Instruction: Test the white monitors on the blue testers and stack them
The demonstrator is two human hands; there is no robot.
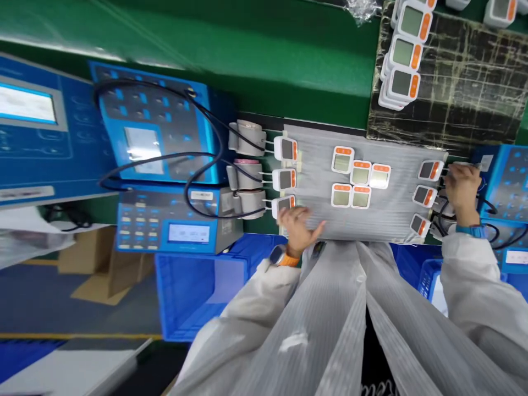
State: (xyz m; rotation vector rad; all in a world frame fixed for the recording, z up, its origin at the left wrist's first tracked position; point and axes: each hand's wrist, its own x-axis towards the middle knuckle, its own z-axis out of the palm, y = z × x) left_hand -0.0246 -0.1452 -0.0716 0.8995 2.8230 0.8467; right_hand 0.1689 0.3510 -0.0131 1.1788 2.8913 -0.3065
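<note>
My left hand (296, 226) is at the left edge of the grey mat (388, 220), thumb spread away from the fingers. Its fingertips reach the lowest left white-and-orange digital meter (284, 205); whether they press on it I cannot tell. Two more such meters, an upper one (285, 148) and a middle one (284, 179), sit above it on thin metal pins. My right hand (462, 187) is by the right-hand column, fingers bent over something hidden beneath them. Beside it are an upper right meter (430, 170), a middle one (424, 196) and a lower one (419, 225).
Several loose meters (341, 195) lie mid-mat. Stacked meters (403, 85) stand on a dark taped board (466, 82). Blue test instruments (169, 126) with black cables (187, 190) fill the left, another blue instrument (509, 181) the right. A blue bin (185, 291) is below the bench.
</note>
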